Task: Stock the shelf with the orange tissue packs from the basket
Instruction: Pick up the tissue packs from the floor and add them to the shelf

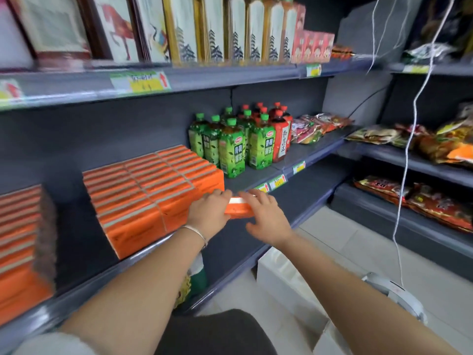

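Small shop, prob. a convenience store; grey tiered shelves (pixel 230 79) w/ price tags (pixel 140 80) on front edges; green tea bottles (pixel 231 149) in rows at 12 o'clock; snack bags (pixel 435 208) at 3 o'clock; stacked orange tissue packs (pixel 153 188) at 9 o'clock

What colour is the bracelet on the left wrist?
Silver; the bracelet shows best in the head view.

Both arms outstretched, left grip (pixel 208 210) curled, right grip (pixel 266 213) splayed.

Shelf (pixel 304 153) bears orange tissue packs (pixel 153 190); green bottles (pixel 231 149)
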The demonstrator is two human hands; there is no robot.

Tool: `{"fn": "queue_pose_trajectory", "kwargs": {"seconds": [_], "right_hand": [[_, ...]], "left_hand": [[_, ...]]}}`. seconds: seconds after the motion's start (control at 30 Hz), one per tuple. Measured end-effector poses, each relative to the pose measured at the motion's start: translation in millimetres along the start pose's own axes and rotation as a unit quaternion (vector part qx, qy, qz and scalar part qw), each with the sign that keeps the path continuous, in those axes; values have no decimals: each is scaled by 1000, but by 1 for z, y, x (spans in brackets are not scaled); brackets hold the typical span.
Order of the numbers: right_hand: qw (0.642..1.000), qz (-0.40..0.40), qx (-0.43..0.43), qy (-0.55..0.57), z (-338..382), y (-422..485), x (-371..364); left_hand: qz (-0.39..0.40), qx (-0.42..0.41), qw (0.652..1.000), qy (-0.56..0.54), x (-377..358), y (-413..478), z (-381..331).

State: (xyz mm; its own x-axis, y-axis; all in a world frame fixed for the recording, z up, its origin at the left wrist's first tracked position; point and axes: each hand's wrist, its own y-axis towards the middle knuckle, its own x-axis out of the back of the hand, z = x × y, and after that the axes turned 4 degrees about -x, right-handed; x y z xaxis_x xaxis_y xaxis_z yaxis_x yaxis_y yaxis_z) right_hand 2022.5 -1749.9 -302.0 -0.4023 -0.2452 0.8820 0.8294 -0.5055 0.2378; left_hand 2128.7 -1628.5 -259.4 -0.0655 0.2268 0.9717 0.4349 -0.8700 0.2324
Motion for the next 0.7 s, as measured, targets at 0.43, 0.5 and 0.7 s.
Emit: {"fn": "queue_pose_trajectory", "kwargs": {"seconds": [0.43, 0.5, 0.7], "right_hand": [[989, -8, -12, -145, 25, 120, -12], [986, 3, -1, -166, 30, 132, -18], [990, 34, 33, -136, 41, 143, -39]], "left_hand": [[-25, 113, 991, 66, 1, 15, 106], [-6, 120, 990, 67, -3, 19, 113], [32, 118, 991, 59, -17, 22, 117]]}}
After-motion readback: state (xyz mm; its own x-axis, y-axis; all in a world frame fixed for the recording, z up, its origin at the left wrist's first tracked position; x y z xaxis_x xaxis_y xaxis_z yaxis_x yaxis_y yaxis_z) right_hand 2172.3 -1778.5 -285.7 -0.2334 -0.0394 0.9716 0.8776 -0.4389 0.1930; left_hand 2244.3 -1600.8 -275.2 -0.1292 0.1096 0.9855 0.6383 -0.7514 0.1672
